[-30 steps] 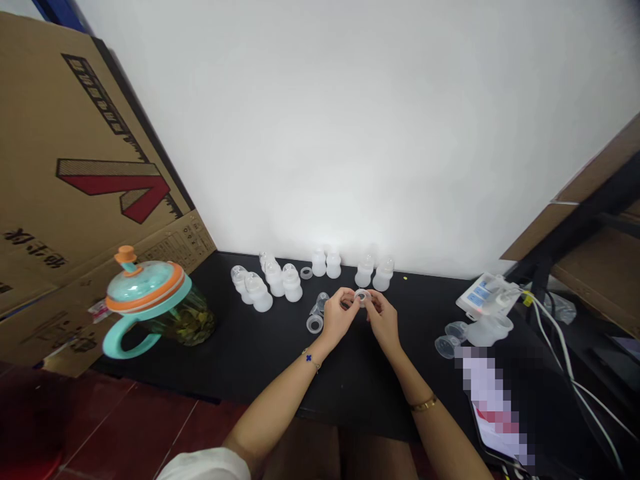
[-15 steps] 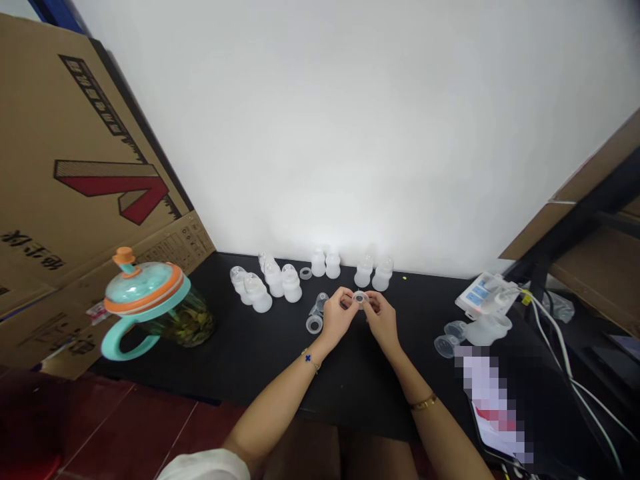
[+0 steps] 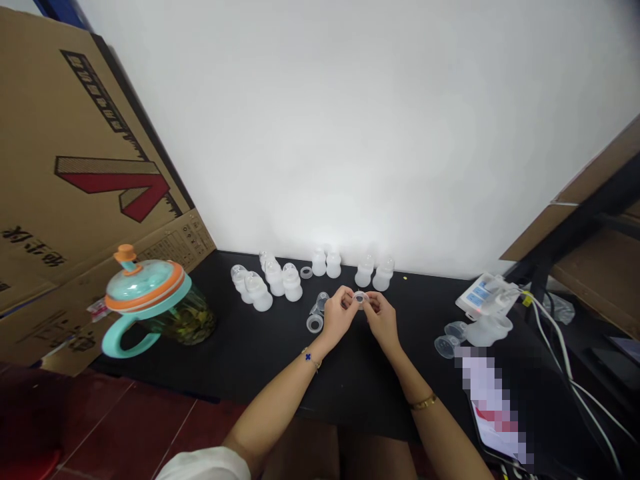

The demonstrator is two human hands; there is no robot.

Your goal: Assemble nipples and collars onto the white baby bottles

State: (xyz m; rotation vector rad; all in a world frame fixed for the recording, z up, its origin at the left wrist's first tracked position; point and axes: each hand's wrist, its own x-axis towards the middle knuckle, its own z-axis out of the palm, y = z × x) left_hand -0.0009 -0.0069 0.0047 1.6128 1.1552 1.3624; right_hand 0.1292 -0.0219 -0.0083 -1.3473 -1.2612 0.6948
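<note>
Between the fingertips of both hands is a small translucent bottle collar ring (image 3: pixel 360 297), held just above the black table. My left hand (image 3: pixel 340 312) pinches its left side, while my right hand (image 3: pixel 381 316) pinches the right side. Beside my left hand lies another collar ring (image 3: pixel 315 324), with a clear cap (image 3: pixel 320 303) partly hidden behind the hand. A third ring (image 3: pixel 306 272) rests farther back. Two small white baby bottles (image 3: pixel 383 274) stand beyond my right hand, and two more bottles (image 3: pixel 333 263) are by the wall. Several capped bottles (image 3: pixel 259 292) are grouped to the left.
A teal-and-orange lidded jug (image 3: pixel 160 300) with leaves inside stands left, by a large cardboard box (image 3: pixel 90 153). To the right are clear caps (image 3: pixel 447 343), a white bottle body (image 3: pixel 489 330), a white box with cables (image 3: pixel 485 297) and a phone (image 3: pixel 500 427).
Both hands stay in place around the ring, with hardly any visible movement. The camera view has shifted very slightly.
</note>
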